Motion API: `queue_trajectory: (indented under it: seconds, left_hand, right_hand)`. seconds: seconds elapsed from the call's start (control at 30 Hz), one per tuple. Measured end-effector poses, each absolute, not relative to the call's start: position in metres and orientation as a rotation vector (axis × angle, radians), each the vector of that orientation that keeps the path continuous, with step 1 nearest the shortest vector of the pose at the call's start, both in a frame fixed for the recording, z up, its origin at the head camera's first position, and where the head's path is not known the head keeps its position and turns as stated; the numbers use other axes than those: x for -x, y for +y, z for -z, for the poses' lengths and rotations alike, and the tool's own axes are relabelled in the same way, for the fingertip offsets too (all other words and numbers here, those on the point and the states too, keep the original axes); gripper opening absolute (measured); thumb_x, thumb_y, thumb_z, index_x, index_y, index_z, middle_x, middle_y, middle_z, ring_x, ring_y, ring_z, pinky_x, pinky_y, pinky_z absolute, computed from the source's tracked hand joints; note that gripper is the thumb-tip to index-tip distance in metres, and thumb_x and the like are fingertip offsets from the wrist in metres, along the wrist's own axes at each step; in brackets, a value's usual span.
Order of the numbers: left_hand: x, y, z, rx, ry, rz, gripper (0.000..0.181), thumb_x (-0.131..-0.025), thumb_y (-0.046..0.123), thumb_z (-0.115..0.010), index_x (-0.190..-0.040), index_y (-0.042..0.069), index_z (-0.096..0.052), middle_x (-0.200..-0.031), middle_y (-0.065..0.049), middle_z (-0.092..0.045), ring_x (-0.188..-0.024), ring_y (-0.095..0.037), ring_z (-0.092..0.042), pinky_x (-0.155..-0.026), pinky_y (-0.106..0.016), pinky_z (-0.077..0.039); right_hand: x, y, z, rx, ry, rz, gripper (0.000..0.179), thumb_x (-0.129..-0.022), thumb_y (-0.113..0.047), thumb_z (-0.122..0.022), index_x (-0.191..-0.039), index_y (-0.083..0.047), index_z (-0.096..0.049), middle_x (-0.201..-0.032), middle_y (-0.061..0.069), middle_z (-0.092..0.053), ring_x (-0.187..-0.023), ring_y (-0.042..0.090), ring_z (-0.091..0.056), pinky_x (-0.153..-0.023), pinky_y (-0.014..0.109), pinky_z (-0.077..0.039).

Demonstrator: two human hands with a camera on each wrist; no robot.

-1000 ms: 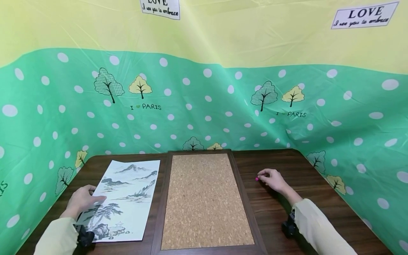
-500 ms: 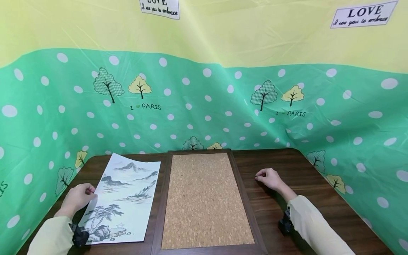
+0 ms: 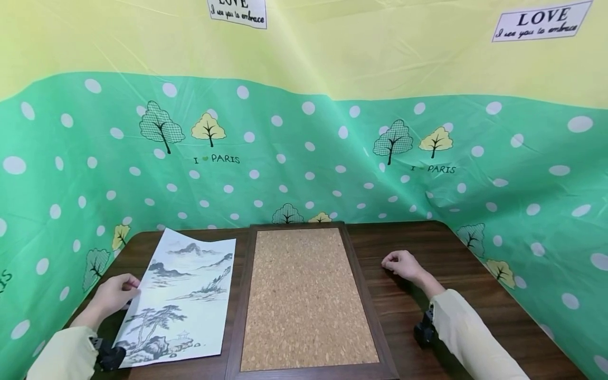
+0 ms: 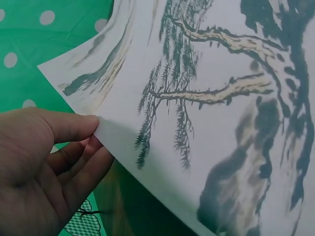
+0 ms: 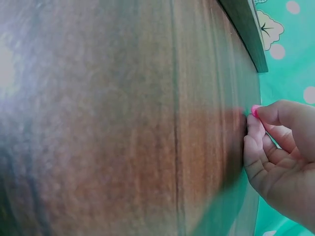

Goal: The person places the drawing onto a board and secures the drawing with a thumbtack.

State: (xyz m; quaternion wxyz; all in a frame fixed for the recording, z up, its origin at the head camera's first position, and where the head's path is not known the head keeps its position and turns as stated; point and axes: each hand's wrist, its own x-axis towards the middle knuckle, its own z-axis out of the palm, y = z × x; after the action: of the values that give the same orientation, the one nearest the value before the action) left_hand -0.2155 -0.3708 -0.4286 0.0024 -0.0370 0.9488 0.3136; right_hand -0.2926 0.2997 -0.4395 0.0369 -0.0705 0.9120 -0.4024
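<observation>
A sheet of paper (image 3: 187,285) printed with an ink landscape of mountains and trees is at the table's left, its far edge bent. My left hand (image 3: 112,294) pinches its left edge. The left wrist view shows the thumb (image 4: 81,128) on the printed face and other fingers behind the sheet's edge. Over the table on the right, my right hand (image 3: 404,265) pinches a small pink push pin (image 5: 255,110) between thumb and fingertips. Most of the pin is hidden by the fingers. A framed cork board (image 3: 306,301) lies between the two hands.
Dark wood table (image 3: 380,237) shows around the board and under the right hand. The board's raised brown frame (image 3: 363,290) runs along its sides. A green and yellow patterned curtain (image 3: 304,137) closes off the back and both sides.
My left hand has drawn back left from over the sheet and taken its edge. The sheet has lifted and bent, then shifted slightly left. The right hand has barely moved.
</observation>
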Motion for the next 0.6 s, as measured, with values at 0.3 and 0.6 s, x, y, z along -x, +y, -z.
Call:
queue_trajectory:
  seconds: [0.3,0.6]
  left_hand:
    - [0.232,-0.386,0.443,0.165,2.943,-1.171,0.021,-0.088,0.005,-0.050,-0.102,-0.011,-0.048,-0.084,-0.016,-0.053,-0.071,-0.021,-0.052,-0.053,-0.033,-0.046]
    - [0.266,-0.442,0.503,0.232,2.963,-1.253,0.043,-0.096,0.031,-0.042,-0.117,-0.007,-0.042,-0.101,-0.021,-0.054,-0.075,-0.017,-0.055,-0.058,-0.032,-0.047]
  right_hand:
    - [0.291,0.304,0.437,0.254,2.780,1.253,0.013,-0.086,0.001,-0.053,-0.086,0.010,-0.062,-0.085,0.016,-0.063,-0.069,0.019,-0.055,-0.060,0.029,-0.048]
    - [0.287,0.302,0.438,0.264,2.698,1.348,0.016,-0.088,0.000,-0.050,-0.091,0.011,-0.062,-0.089,0.016,-0.064,-0.080,0.020,-0.058,-0.064,0.032,-0.050]
